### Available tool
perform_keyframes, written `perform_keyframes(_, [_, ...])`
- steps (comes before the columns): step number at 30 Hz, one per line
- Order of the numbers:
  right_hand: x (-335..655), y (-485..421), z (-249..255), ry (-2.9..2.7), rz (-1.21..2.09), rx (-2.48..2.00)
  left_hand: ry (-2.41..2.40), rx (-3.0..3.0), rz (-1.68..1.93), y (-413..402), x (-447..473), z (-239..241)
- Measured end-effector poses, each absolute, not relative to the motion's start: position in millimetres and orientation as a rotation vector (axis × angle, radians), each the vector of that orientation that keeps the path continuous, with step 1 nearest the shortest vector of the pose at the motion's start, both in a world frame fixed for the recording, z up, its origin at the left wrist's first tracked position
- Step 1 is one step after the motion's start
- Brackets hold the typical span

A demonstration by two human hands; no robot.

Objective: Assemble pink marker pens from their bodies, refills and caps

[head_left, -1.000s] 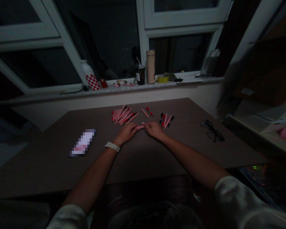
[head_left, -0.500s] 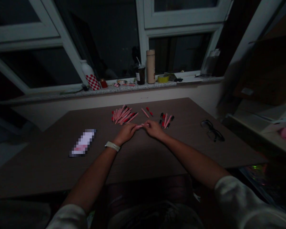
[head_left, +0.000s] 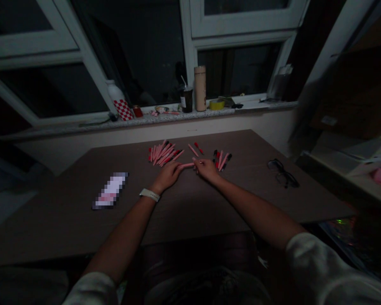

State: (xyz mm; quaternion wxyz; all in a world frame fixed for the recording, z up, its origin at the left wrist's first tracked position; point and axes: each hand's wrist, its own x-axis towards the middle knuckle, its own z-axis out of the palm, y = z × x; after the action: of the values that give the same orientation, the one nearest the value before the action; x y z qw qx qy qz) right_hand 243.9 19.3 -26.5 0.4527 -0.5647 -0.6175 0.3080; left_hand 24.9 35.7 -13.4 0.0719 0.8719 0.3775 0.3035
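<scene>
Both my hands meet at the middle of a brown table (head_left: 209,203) in dim light. My left hand (head_left: 168,174) and my right hand (head_left: 205,168) each pinch one end of a pink pen (head_left: 187,164) held level between them. Behind my left hand lies a pile of pink pens (head_left: 163,153). A loose pink pen and a red cap (head_left: 196,149) lie behind the held pen. A small group of pens with black and red caps (head_left: 221,159) sits just right of my right hand.
Black glasses (head_left: 282,173) lie at the table's right. A blurred white card (head_left: 111,190) lies at the left. The windowsill (head_left: 146,120) holds a checked bottle (head_left: 120,101), a tall tan flask (head_left: 200,88), a dark cup and yellow tape. Shelves stand at the right.
Both hands have shifted slightly away from me with the pink pen still between them. Nothing else on the table has moved.
</scene>
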Motion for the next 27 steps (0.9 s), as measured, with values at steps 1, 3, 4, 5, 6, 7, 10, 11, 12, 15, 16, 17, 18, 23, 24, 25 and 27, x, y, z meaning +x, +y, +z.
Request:
perform_keyframes(1, [244,20,-26,-1.489,0.782,-1.391,1.161,2.622,0.942,37,24,-15])
perform_keyframes(3, [245,20,-25,-1.434,0.813,-1.372,1.229,2.62,0.991,38,22,-16])
perform_keyframes(4, [245,20,-25,-1.415,0.824,-1.362,1.258,2.62,1.007,38,21,-17])
perform_keyframes(5, [245,20,-24,-1.4,0.834,-1.354,1.276,2.625,1.016,39,20,-17])
perform_keyframes(6, [245,20,-24,-1.385,0.845,-1.355,1.284,2.628,1.024,39,20,-16])
perform_keyframes(7, [245,20,-24,-1.371,0.858,-1.362,1.284,2.627,1.029,39,19,-16])
perform_keyframes(10, [243,21,-27,-1.334,0.893,-1.375,1.248,2.606,1.024,40,18,-14])
perform_keyframes(11, [243,22,-29,-1.328,0.893,-1.368,1.235,2.602,1.013,40,17,-14])
perform_keyframes(12, [242,23,-30,-1.327,0.888,-1.357,1.227,2.601,0.997,40,17,-14])
perform_keyframes(15, [241,25,-35,-1.317,0.869,-1.318,1.216,2.603,0.963,41,18,-15])
perform_keyframes(16, [242,26,-36,-1.305,0.865,-1.302,1.209,2.604,0.962,40,19,-16])
perform_keyframes(17, [242,26,-37,-1.293,0.86,-1.281,1.2,2.604,0.967,40,20,-16])
perform_keyframes(18, [242,27,-38,-1.286,0.849,-1.258,1.19,2.605,0.975,39,21,-17])
perform_keyframes(23, [245,30,-39,-1.271,0.706,-1.138,1.184,2.594,0.939,35,24,-15])
perform_keyframes(24, [245,31,-38,-1.258,0.686,-1.126,1.202,2.587,0.932,35,24,-15])
perform_keyframes(25, [245,31,-38,-1.243,0.674,-1.119,1.226,2.577,0.929,35,24,-14])
perform_keyframes(27, [246,32,-39,-1.217,0.662,-1.114,1.272,2.559,0.917,35,23,-13])
